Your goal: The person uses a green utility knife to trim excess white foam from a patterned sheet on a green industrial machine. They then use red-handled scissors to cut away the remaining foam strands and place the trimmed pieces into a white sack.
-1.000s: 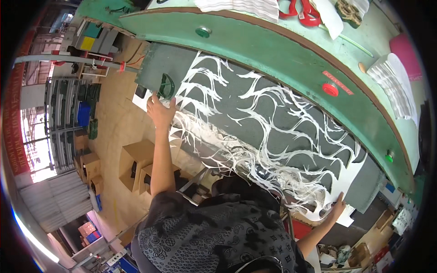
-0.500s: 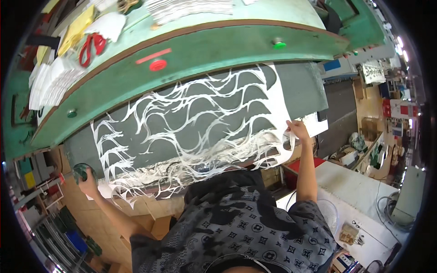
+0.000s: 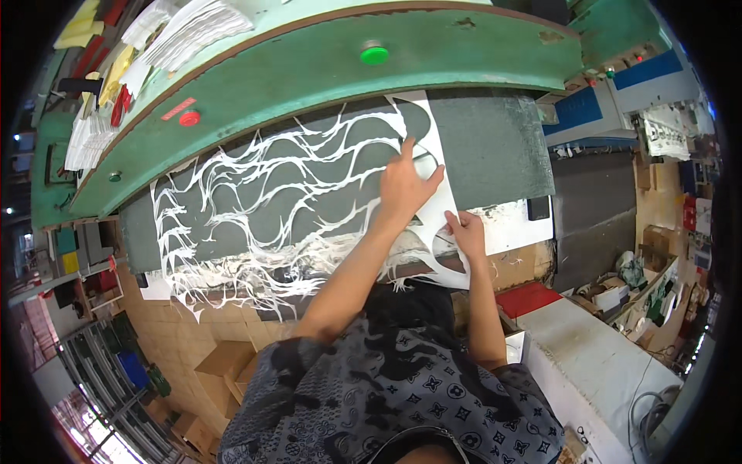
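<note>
A large white cut-out sheet (image 3: 442, 174), mostly thin wavy strips left around cut-away shapes, lies across a dark grey board (image 3: 487, 147). Its lower fringe hangs over the near edge. My left hand (image 3: 406, 185) is over the sheet's solid right-hand band, index finger and thumb stretched apart, palm down; whether it presses on the sheet cannot be told. Just to its right, my right hand (image 3: 466, 232) has its fingers closed on the outer edge of that band.
A green machine beam (image 3: 270, 116) spans the far side, with a green button (image 3: 374, 56) and a red button (image 3: 189, 117). Stacks of white sheets (image 3: 202, 35) lie on top. A black phone-like object (image 3: 539, 207) sits right of the board; a white-topped table (image 3: 576, 321) stands near right.
My left hand has left a dark green rounded thing at the far left and crossed to the sheet's right band. My right hand stays at the sheet's edge. The view has shifted right.
</note>
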Available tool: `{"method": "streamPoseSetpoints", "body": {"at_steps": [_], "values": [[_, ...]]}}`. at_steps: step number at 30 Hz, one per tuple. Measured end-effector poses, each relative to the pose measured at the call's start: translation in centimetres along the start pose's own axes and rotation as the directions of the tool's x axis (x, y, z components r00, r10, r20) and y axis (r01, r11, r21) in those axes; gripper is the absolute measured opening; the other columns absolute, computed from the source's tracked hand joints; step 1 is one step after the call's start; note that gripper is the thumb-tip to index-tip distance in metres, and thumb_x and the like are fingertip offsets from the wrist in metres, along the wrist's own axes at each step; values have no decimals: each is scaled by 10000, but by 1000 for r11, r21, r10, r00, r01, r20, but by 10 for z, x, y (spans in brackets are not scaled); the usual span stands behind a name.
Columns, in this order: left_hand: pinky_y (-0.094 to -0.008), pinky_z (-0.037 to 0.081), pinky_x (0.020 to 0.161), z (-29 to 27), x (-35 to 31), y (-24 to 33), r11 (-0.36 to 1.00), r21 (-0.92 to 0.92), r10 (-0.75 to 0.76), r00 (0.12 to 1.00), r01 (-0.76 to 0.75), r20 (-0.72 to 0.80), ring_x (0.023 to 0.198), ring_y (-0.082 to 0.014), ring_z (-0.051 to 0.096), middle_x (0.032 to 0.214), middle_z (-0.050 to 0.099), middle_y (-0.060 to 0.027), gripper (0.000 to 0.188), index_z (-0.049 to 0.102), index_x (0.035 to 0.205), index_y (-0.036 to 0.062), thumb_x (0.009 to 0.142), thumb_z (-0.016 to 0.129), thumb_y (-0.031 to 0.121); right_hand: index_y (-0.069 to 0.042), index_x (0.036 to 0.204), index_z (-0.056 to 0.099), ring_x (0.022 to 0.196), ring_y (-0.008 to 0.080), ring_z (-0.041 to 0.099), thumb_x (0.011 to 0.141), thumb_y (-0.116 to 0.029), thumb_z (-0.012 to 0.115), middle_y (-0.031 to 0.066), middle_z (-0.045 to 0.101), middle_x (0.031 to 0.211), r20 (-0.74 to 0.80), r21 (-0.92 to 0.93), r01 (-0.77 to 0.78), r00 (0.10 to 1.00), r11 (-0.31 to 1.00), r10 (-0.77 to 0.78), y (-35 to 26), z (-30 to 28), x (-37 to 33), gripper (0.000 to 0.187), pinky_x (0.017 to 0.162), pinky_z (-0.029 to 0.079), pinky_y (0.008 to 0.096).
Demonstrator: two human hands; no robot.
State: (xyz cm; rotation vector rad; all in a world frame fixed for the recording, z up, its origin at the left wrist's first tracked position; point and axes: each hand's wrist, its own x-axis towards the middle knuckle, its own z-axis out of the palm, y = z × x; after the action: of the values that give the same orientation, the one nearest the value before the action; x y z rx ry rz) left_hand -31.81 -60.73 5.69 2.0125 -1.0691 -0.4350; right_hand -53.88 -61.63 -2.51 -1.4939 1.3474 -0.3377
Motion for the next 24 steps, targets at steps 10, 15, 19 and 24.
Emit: {"method": "streamPoseSetpoints", "body": {"at_steps": [10,15,19,24], "values": [[-503,459,986,40,-54,-17,996,-19,85,994,-84,64,1067,-427,642,1150,679,-269,855,446,1403,-59,747,865,294,-125,1005,620,1341,377,461,602,-296,938,162,562,1352,-74,-378,434,866,818,-494,-56,-38,29,541,1138,298,559],[-520,334,1133,57,-83,-49,984,97,153,988,-151,-20,1212,-348,606,1185,696,-198,564,629,1275,29,775,821,205,-114,969,636,1459,420,334,663,-293,901,158,454,1528,424,-356,774,633,523,-648,-56,-42,99,443,1193,163,647],[-501,310,1154,51,-74,-59,985,100,144,990,-143,-4,1234,-325,592,1160,704,-184,447,686,1195,58,789,809,197,-101,986,715,1482,452,291,705,-345,876,242,390,1564,331,-461,734,663,498,-671,-56,-27,91,406,1180,117,693],[-451,404,1094,16,-38,-48,946,-80,-325,912,315,-251,1234,-378,581,1213,668,-213,523,643,1225,-6,786,818,218,-91,1357,572,1349,442,461,751,-338,855,283,442,1489,454,-224,290,876,930,-163,-93,-15,1,713,1067,415,574]]}}
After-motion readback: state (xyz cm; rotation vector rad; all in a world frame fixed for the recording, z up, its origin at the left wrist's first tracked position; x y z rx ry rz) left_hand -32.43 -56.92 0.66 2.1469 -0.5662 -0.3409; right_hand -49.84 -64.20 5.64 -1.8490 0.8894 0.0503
